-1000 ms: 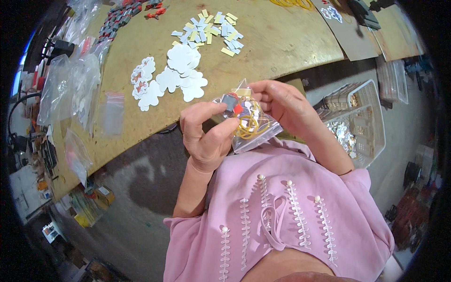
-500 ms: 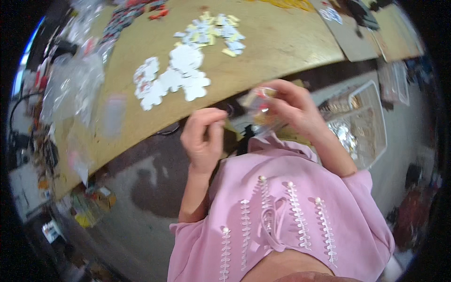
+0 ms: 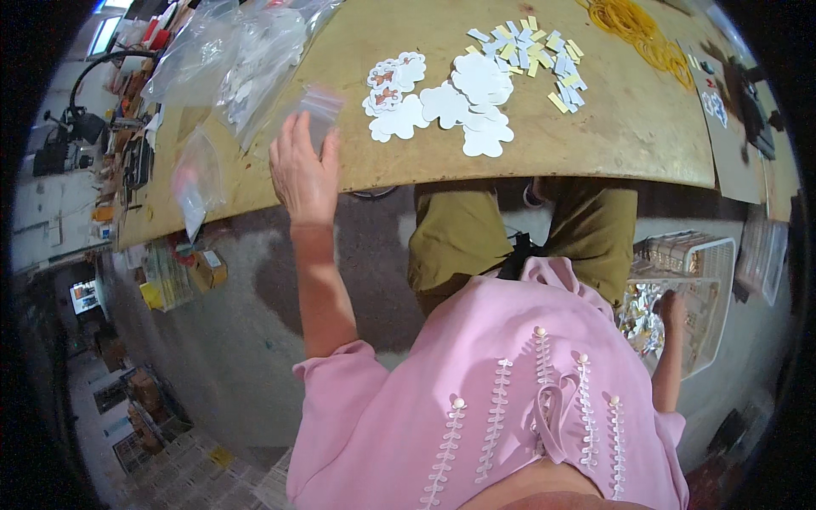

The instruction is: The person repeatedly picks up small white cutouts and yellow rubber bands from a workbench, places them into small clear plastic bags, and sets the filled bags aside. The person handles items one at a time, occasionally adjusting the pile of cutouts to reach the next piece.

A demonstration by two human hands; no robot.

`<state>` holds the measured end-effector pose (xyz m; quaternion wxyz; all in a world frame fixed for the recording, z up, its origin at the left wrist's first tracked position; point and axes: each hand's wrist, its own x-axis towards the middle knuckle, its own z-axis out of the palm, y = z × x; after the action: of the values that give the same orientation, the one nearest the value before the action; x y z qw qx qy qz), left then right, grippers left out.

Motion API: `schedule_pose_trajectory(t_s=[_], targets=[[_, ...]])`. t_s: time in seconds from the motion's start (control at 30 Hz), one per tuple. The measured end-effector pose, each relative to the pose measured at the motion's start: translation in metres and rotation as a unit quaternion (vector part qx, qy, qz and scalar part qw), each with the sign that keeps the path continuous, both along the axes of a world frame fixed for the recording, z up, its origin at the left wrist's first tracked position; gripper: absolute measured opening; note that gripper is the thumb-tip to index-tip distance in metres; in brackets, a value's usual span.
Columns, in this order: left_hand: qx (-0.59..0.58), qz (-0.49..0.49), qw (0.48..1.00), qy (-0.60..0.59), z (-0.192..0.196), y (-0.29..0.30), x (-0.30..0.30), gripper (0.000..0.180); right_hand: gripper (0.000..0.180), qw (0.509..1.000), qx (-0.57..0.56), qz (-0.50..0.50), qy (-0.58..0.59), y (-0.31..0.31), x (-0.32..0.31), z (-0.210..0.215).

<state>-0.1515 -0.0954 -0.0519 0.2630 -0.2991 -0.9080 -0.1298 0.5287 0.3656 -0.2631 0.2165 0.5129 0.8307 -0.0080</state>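
My left hand (image 3: pixel 308 174) reaches over the table's front edge, fingers stretched and spread, touching a pile of small clear zip bags (image 3: pixel 325 105). Down at the right, my right hand (image 3: pixel 672 308) is in a white plastic basket (image 3: pixel 722 293), beside shiny silver and gold packets (image 3: pixel 643 319). Its fingers are in shade and mostly hidden, so whether it holds a packet does not show. White flower-shaped cards (image 3: pixel 482 85) lie in the middle of the table, a few with printed figures (image 3: pixel 387 93) facing up.
Behind the cards are scattered small yellow and pale blue pieces (image 3: pixel 535 55). Yellow bands (image 3: pixel 637 34) lie at the far right of the wooden table (image 3: pixel 595 144). Large clear plastic bags (image 3: pixel 263 68) cover the back left; a smaller bag (image 3: pixel 197 183) hangs over the front edge.
My hands have parted. The left has moved leftward onto the zip bags. The right, which held a small clear packet in front of me, has gone down into the basket; that packet no longer shows.
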Motion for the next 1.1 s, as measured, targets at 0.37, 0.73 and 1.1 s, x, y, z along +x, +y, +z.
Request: schedule_pose_trajectory(t_s=[0.37, 0.73, 1.1], targets=[[0.091, -0.062, 0.994, -0.028, 0.008, 0.015, 0.006, 0.019, 0.018, 0.989, -0.117, 0.091, 0.026, -0.009, 0.005, -0.047], [0.138, -0.446, 0.884, 0.012, 0.041, 0.082, 0.124, 0.031, 0.036, 0.569, -0.698, -0.034, 0.434, -0.146, -0.386, 0.271], [0.132, -0.334, 0.927, -0.109, 0.025, 0.102, 0.14, 0.039, 0.019, 0.539, -0.698, -0.024, 0.471, -0.167, -0.392, 0.253]])
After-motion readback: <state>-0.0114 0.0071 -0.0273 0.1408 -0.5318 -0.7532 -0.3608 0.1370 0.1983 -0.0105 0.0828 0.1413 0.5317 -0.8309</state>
